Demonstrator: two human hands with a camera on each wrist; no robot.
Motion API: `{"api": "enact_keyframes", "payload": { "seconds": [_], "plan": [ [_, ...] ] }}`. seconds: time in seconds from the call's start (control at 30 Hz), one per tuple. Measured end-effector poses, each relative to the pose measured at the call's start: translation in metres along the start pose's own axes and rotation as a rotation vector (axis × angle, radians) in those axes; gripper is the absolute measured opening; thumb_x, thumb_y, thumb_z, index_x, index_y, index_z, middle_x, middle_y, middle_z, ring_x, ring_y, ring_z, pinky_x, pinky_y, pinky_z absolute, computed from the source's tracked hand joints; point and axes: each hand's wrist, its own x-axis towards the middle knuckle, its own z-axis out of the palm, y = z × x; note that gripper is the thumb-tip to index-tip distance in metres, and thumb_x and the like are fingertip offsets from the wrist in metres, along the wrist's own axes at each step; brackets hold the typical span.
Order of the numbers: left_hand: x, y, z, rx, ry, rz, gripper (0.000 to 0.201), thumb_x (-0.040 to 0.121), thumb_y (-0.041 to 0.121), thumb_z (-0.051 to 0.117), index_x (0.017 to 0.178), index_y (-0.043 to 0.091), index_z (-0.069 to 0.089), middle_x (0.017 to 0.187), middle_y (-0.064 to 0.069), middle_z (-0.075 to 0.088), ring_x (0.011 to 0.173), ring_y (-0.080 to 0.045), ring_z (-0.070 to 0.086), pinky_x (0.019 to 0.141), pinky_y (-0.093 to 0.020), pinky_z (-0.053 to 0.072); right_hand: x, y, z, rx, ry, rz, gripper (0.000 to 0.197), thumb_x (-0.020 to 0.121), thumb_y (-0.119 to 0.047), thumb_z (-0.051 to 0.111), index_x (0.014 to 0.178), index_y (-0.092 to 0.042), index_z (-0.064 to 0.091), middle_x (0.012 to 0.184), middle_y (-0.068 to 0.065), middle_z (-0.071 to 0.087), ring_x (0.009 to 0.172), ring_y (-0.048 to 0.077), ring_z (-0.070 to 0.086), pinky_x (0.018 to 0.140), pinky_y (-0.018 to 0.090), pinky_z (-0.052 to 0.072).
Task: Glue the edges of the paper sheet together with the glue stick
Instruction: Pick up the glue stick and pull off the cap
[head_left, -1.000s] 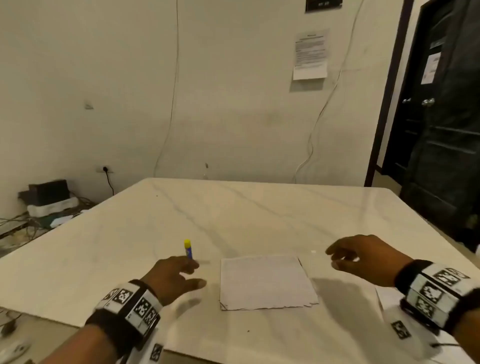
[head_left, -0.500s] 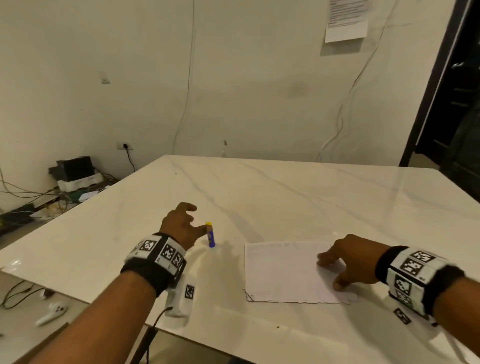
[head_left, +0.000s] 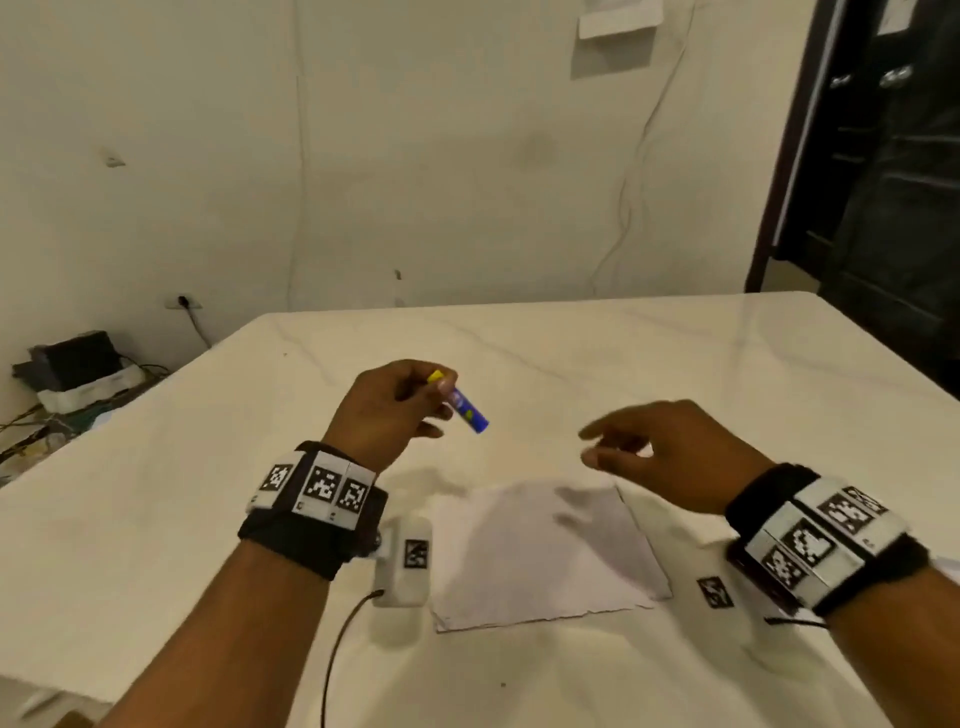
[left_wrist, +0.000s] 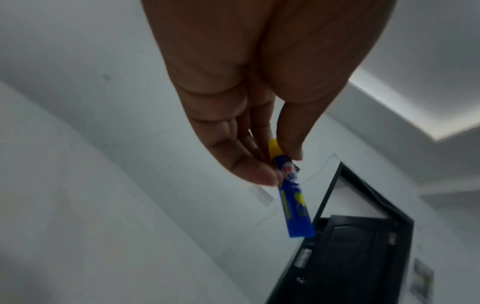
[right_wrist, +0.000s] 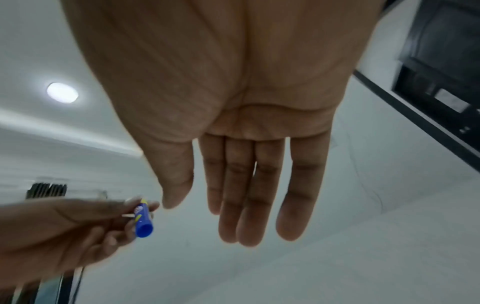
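Left hand (head_left: 387, 410): raised above the surface, its grip pinching the glue stick between thumb and fingertips near the yellow end.
Glue stick (head_left: 464, 406): small blue tube with a yellow end, held in the air and slanting down to the right, its blue end pointing toward the right hand; it touches neither the surface nor the paper. Whether the cap is on I cannot tell; the right wrist view shows a hollow at the blue end.
Paper sheet (head_left: 540, 556): white, lying flat on the surface nearer the person than both hands, its near edge ragged; neither hand touches it.
Right hand (head_left: 670, 449): hovering above the far right corner of the sheet, grip spread with fingers straight and relaxed, holding nothing, reaching toward the stick.
Step in hand: by my reading, the stick is picked up and being offered across for the right hand to help ready it; no glue looks laid down yet, so the task is at its start.
Next move: probably calls for the right hand to close on the free blue end, open or twist the stick, then bring the glue tip down along one paper edge while the other hand steadies the sheet.
Surface (head_left: 675, 353): pale marble-look table with faint grey veins.
Room: cream wall with hanging cables, a socket low on the left, boxes and wires on the floor at left, a dark door at right.
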Motion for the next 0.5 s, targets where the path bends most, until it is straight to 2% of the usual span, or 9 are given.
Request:
{"api": "enact_keyframes", "payload": {
  "seconds": [0.1,0.17,0.23,0.33,0.5],
  "plan": [
    [0.010,0.007,0.070,-0.336,-0.117,-0.045,0.021,0.094,0.015,0.061,0.111,0.005,0.069,0.087,-0.006,0.071,0.074,-0.013,0.068,0.063,-0.024,0.057,0.010,0.003,-0.001,0.409,0.090,0.083,0.032,0.092,-0.048,0.058,0.111,-0.026,0.072,0.091,-0.006,0.077,0.080,0.010,0.073,0.073,0.032,0.061],
    [0.018,0.005,0.102,-0.449,-0.173,-0.088,0.020,0.094,0.015,0.060,0.111,0.007,0.068,0.095,-0.007,0.073,0.077,-0.012,0.069,0.066,-0.025,0.057,0.014,0.007,0.004,0.684,0.095,0.171,0.035,0.095,-0.044,0.056,0.110,-0.017,0.072,0.091,0.003,0.078,0.078,0.018,0.074,0.068,0.035,0.061],
    [0.027,-0.006,0.126,-0.497,-0.216,-0.137,0.020,0.095,0.014,0.059,0.112,0.007,0.066,0.103,-0.009,0.073,0.078,-0.013,0.069,0.067,-0.024,0.057,0.016,0.022,0.011,0.885,0.112,0.245,0.034,0.096,-0.037,0.058,0.108,-0.008,0.072,0.087,0.010,0.076,0.072,0.024,0.069,0.064,0.035,0.056],
    [0.036,-0.031,0.142,-0.509,-0.246,-0.206,0.018,0.093,0.013,0.061,0.109,0.006,0.067,0.104,-0.010,0.074,0.079,-0.012,0.070,0.067,-0.022,0.057,0.019,0.045,0.025,1.025,0.145,0.328,0.029,0.096,-0.028,0.061,0.105,-0.004,0.073,0.080,0.014,0.070,0.066,0.024,0.058,0.057,0.033,0.047],
    [0.039,-0.055,0.149,-0.589,-0.276,-0.274,0.024,0.090,0.012,0.063,0.112,0.003,0.067,0.103,-0.013,0.074,0.082,-0.016,0.070,0.076,-0.024,0.059,0.024,0.064,0.041,1.135,0.103,0.398,0.022,0.096,-0.022,0.061,0.095,-0.004,0.073,0.072,0.010,0.062,0.054,0.017,0.048,0.048,0.026,0.037]
  ]
}}
